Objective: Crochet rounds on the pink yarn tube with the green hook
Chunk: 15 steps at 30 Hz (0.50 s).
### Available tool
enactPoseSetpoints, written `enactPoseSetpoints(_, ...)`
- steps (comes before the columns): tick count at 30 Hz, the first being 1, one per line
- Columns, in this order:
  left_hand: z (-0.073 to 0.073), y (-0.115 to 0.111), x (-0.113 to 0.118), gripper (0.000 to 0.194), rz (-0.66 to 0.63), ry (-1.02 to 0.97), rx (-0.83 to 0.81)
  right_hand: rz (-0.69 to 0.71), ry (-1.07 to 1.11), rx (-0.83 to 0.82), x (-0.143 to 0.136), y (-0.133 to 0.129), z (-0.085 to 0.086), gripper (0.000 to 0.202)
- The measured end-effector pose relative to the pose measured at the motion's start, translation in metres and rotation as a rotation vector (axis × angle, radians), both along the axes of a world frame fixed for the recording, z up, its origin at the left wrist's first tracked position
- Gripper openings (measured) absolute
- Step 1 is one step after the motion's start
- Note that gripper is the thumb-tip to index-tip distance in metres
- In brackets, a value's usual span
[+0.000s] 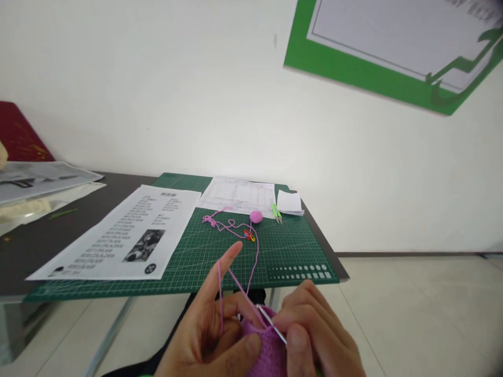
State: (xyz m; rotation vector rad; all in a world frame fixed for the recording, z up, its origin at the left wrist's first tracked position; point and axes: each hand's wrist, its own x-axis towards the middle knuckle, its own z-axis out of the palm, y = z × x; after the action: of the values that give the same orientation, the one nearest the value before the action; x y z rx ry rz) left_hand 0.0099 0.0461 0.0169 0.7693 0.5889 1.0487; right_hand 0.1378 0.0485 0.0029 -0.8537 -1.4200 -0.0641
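Note:
My left hand (214, 330) pinches a pink-purple crochet piece (269, 351) between thumb and fingers, its index finger raised with pink yarn (240, 287) looped over it. In my right hand (318, 330) is a silver crochet hook (280, 335), its tip at the upper edge of the piece. The yarn runs from the raised finger down to the hook. Another stretch leads up the green cutting mat to a small pink yarn ball (256, 217) and a loose tangle of yarn (212, 221). The lower part of the piece is cut off by the frame.
Small coloured stitch markers (249, 235) lie on the cutting mat (291, 251), with green-handled snips (277, 213) beyond. A printed sheet (129, 230), a table sheet (239, 195) and white paper slips (290, 202) surround them. More papers and plastic bags (43, 207) lie left. A wall stands behind.

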Motion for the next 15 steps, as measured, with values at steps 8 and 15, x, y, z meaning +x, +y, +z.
enactPoseSetpoints(8,0.0,0.003,-0.004,0.087,-0.088,0.043,-0.07,0.394,-0.116,-0.297,0.024,-0.006,0.024,0.037)
enactPoseSetpoints(15,0.001,0.002,-0.002,0.091,-0.165,0.033,-0.133,0.498,-0.287,-0.356,0.041,-0.006,0.043,0.038)
